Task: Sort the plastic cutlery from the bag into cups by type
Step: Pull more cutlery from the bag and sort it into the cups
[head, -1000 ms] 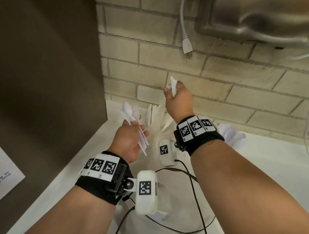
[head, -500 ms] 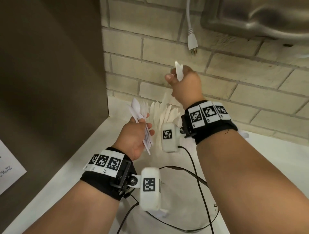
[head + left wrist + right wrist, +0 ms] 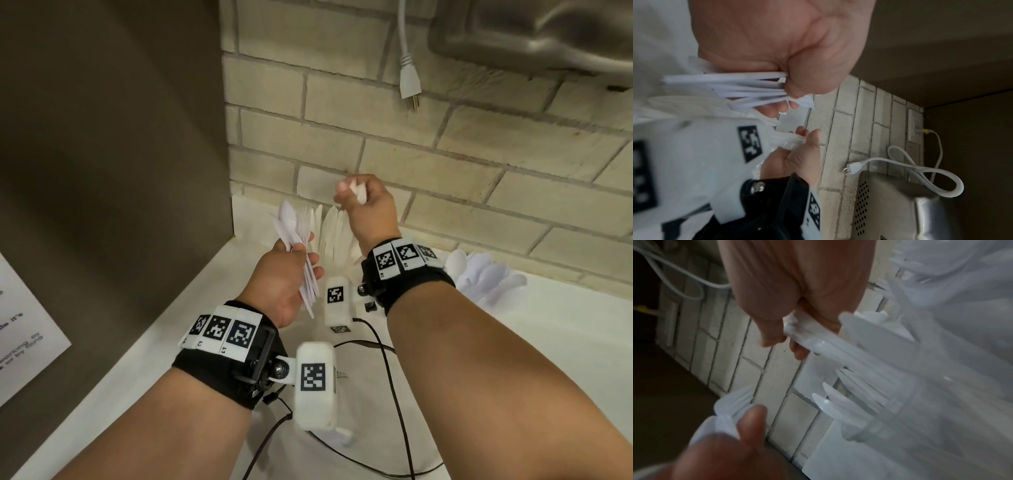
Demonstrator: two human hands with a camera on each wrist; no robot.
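My left hand (image 3: pixel 303 255) grips a bundle of white plastic cutlery (image 3: pixel 291 222) by the handles, spoon bowls pointing up; the left wrist view shows the handle ends (image 3: pixel 748 87) fanning out of the fist. My right hand (image 3: pixel 351 193) is raised near the brick wall and pinches white plastic knives (image 3: pixel 809 335) by their handles, blades pointing down. Just below it a fan of white knives (image 3: pixel 327 231) stands in a clear cup (image 3: pixel 875 428). The cup is hidden behind my right wrist in the head view.
More white spoons (image 3: pixel 486 274) stand bunched at the right by the wall. A brown panel (image 3: pixel 113 171) closes the left side. A loose white plug (image 3: pixel 410 85) hangs on the brick wall under a steel appliance (image 3: pixel 534 37). Black cables (image 3: pixel 387 359) lie on the white counter.
My right hand has come down from its higher position toward the fan of knives. The left hand has kept its bundle and hardly moved.
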